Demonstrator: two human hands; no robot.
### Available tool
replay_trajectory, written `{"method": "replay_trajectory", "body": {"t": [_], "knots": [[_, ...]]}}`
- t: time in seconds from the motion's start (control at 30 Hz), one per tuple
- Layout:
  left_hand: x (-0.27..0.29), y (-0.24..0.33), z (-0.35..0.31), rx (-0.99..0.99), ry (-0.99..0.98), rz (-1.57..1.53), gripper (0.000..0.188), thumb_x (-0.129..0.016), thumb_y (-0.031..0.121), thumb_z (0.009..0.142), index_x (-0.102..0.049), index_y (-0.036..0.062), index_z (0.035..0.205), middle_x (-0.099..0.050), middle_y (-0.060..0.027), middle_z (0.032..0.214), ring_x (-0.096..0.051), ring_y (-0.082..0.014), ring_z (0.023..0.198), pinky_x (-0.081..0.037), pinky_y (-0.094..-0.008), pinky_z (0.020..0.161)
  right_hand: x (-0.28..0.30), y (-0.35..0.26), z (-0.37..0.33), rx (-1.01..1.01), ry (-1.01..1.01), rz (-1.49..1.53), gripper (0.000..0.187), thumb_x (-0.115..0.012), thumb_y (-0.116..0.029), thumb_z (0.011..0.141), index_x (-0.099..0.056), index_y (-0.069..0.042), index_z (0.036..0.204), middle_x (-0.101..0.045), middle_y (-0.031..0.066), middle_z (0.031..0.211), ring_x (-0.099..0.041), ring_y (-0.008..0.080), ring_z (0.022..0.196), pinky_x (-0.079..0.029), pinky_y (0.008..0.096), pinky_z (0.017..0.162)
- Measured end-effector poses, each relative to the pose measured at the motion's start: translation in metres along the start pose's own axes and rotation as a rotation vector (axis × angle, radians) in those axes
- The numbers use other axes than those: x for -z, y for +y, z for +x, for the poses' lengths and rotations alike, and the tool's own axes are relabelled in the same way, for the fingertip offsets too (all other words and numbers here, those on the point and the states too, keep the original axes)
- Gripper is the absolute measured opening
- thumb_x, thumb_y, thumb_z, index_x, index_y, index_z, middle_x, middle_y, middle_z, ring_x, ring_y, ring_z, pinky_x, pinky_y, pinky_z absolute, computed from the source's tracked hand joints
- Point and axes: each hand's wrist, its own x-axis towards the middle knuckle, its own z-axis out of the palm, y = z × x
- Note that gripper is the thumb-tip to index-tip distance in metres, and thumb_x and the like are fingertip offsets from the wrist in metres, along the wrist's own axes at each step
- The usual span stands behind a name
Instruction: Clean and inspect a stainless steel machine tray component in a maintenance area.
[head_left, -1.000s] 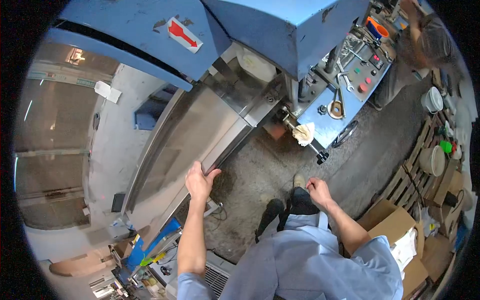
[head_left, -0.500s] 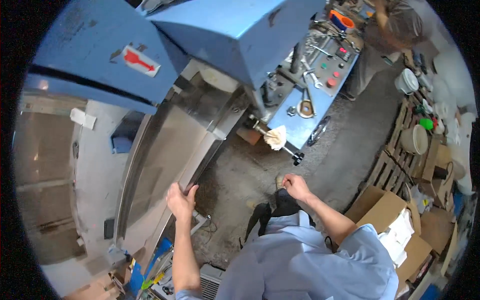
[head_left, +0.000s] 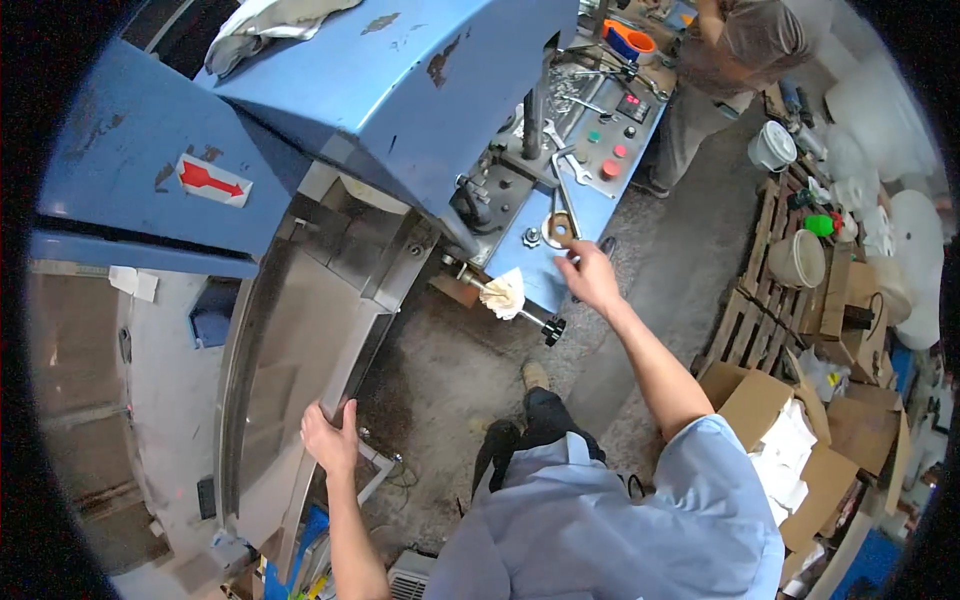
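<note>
My left hand (head_left: 330, 440) holds the near rim of a long metal chute (head_left: 310, 300), its thumb apart from the fingers along the edge. My right hand (head_left: 590, 276) is stretched forward over the front of a blue machine table (head_left: 590, 190), fingers loosely bent and thumb a little apart; I make out nothing in it. Just beyond its fingertips lies a brown-centred ring (head_left: 558, 230) with a tool's bar against it. A wrench (head_left: 575, 165) and a star-shaped knob (head_left: 532, 237) lie close by. A pale crumpled rag (head_left: 504, 294) hangs on a rod with a black knob (head_left: 553, 330).
A blue machine housing (head_left: 440, 70) rises ahead. Red buttons (head_left: 611, 169) sit on the table's control panel. At the far right stands another person (head_left: 745, 50). Along the right are a wooden pallet (head_left: 755, 270), white buckets (head_left: 797, 258) and an open cardboard box (head_left: 745, 395).
My right hand has moved forward from near my body to the blue table. My left hand stays at the chute's rim. The whole view has shifted, with the machine now farther left.
</note>
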Motion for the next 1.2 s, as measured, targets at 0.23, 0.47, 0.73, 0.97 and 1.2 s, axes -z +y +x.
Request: {"method": "replay_trajectory", "body": {"t": [0.23,0.47,0.73,0.97,1.2], "knots": [[-0.001,-0.007,-0.002,0.011,-0.013,0.005,0.06,-0.077,0.043,0.082,-0.057,-0.0025,0.115,-0.063,-0.0218,0.105,-0.059,-0.0415,0.101,-0.044,-0.0499,0.087,-0.015,-0.013,0.017,0.02,0.004,0.098,0.034,-0.068,-0.026,0.088,-0.069,-0.001,0.112,-0.069,0.0209,0.104,-0.068,0.0359,0.094,-0.053,0.0437,0.086],[0.005,0.005,0.006,-0.029,0.008,-0.005,0.052,-0.076,0.041,0.085,-0.057,-0.0021,0.106,-0.062,-0.0236,0.095,-0.059,-0.0444,0.093,-0.045,-0.0512,0.081,0.024,0.059,0.084,-0.107,0.31,-0.053,0.033,-0.068,-0.025,0.085,-0.07,-0.002,0.108,-0.07,0.0203,0.098,-0.068,0.0358,0.093,-0.053,0.0452,0.084],[0.003,0.001,0.0,0.01,-0.055,0.006,0.061,-0.078,0.042,0.081,-0.056,-0.0042,0.113,-0.062,-0.0245,0.103,-0.058,-0.0448,0.099,-0.043,-0.0513,0.086,0.01,0.042,0.158,-0.158,0.256,-0.204,0.036,-0.067,-0.026,0.086,-0.066,-0.001,0.111,-0.067,0.025,0.108,-0.066,0.0427,0.101,-0.053,0.0515,0.088],[0.002,0.001,0.002,0.016,-0.068,0.016,0.06,-0.078,0.041,0.082,-0.056,-0.0054,0.113,-0.062,-0.0254,0.101,-0.057,-0.0463,0.098,-0.044,-0.0521,0.085,0.009,0.039,0.16,-0.153,0.265,-0.274,0.034,-0.067,-0.022,0.085,-0.064,-0.002,0.113,-0.066,0.0255,0.111,-0.066,0.0451,0.099,-0.053,0.0527,0.087],[-0.003,-0.001,0.001,-0.014,-0.029,-0.006,0.053,-0.077,0.04,0.083,-0.057,-0.0036,0.105,-0.059,-0.0232,0.094,-0.056,-0.0444,0.091,-0.044,-0.0498,0.081,0.03,0.052,0.165,-0.152,0.225,-0.245,0.029,-0.063,-0.025,0.087,-0.071,-0.006,0.108,-0.071,0.0228,0.103,-0.068,0.0404,0.098,-0.054,0.0502,0.086]]}}
